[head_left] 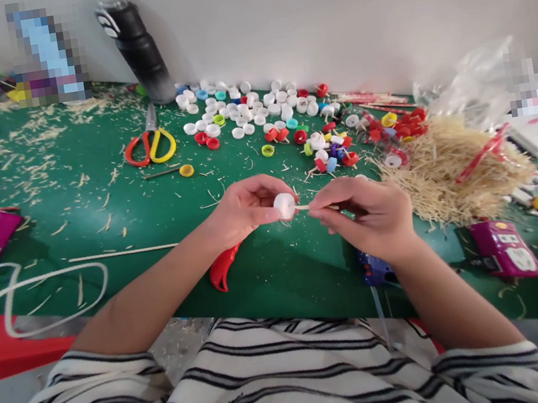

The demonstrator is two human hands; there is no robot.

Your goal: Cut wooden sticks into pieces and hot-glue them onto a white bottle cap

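Note:
My left hand (257,206) pinches a white bottle cap (284,206) between thumb and fingers, above the green table (270,275). From the right, my right hand (366,210) grips a thin wooden stick (302,207), and the stick's tip meets the cap. Whether the tip is inside the cap or only touches it, I cannot tell. Under my left wrist lies a red curved handle (226,268). A blue tool (374,268), partly covered, is below my right hand.
Many white caps (259,105) and coloured caps lie at the back. Behind my right hand is a heap of thin sticks (461,169). Scissors (151,141), a black bottle (138,52), purple boxes (506,249), a white cable (51,269) and wood shavings also occupy the table.

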